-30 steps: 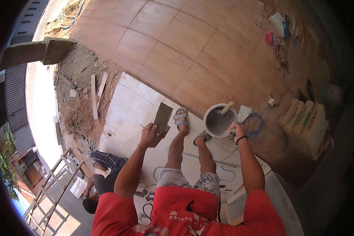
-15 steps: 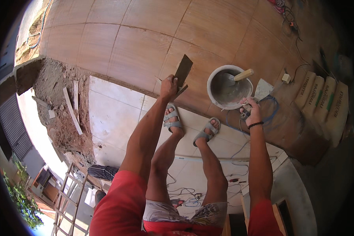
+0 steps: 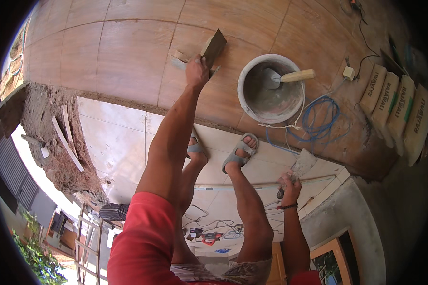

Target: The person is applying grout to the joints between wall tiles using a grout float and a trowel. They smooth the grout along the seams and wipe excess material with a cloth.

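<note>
My left hand [image 3: 197, 73] is closed on a flat olive-brown rectangular piece [image 3: 214, 47] above the brown tiles. Beside those fingers are a small pale wood-like piece [image 3: 180, 56] and a thin grey strip; whether they join the held piece, I cannot tell. My right hand [image 3: 289, 186] grips a wide-bladed scraper [image 3: 304, 163] with a dark handle, over the pale tiles near my foot. A round white bucket [image 3: 246, 107] with grey paste in it stands on the brown tiles, and a trowel [image 3: 297, 76] with a wooden handle rests across its far right part.
Blue cable [image 3: 321, 118] lies coiled right of the bucket. Several paper sacks [image 3: 397, 107] stand at the far right. A step edge runs between brown and pale tiles. Wood strips [image 3: 64, 142] lie on rubble at left. Power tools [image 3: 209, 236] and cords lie between my legs.
My left hand has moved farther out over the brown tiles with its flat piece. My right hand has drawn back toward me from beside the bucket, still holding the scraper. The view has shifted.
</note>
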`<action>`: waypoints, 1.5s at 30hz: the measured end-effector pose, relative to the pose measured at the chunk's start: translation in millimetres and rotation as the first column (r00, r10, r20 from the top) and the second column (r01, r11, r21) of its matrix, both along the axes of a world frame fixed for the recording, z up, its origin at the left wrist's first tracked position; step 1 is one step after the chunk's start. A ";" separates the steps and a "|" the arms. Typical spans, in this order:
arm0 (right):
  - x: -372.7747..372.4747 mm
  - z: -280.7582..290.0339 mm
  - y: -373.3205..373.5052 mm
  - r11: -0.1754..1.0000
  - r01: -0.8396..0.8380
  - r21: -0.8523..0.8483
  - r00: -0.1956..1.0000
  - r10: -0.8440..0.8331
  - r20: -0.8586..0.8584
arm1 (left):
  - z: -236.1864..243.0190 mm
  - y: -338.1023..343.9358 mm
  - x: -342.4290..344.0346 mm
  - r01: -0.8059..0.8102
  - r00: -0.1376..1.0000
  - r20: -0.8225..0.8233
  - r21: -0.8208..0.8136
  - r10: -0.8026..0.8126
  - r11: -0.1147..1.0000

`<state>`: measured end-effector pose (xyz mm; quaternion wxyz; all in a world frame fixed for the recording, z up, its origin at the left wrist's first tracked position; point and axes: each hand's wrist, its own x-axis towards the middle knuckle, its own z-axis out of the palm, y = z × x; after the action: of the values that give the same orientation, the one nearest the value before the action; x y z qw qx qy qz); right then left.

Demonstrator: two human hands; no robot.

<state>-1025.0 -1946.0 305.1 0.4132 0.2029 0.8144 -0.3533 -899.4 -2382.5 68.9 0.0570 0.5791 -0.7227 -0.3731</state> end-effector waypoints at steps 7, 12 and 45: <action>28.5 43.6 82.3 0.976 -0.056 0.210 0.993 0.033 0.110 | -15.4 20.3 -4.9 -0.163 0.985 -0.091 -0.246 0.144 0.956; 22.1 78.7 106.8 0.967 -0.065 0.248 0.993 0.039 0.109 | 34.9 44.6 28.4 -0.191 0.977 -0.146 -0.284 0.155 0.940; -86.1 261.0 -171.6 0.111 -0.981 -0.159 0.076 0.974 0.213 | 574.0 341.7 376.4 -0.908 0.093 -0.201 0.384 0.975 0.165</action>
<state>-1111.1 -2117.6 566.1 0.6447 -0.3414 0.6818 0.0537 -523.0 -2040.7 642.8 0.3838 0.8161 -0.1179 -0.4157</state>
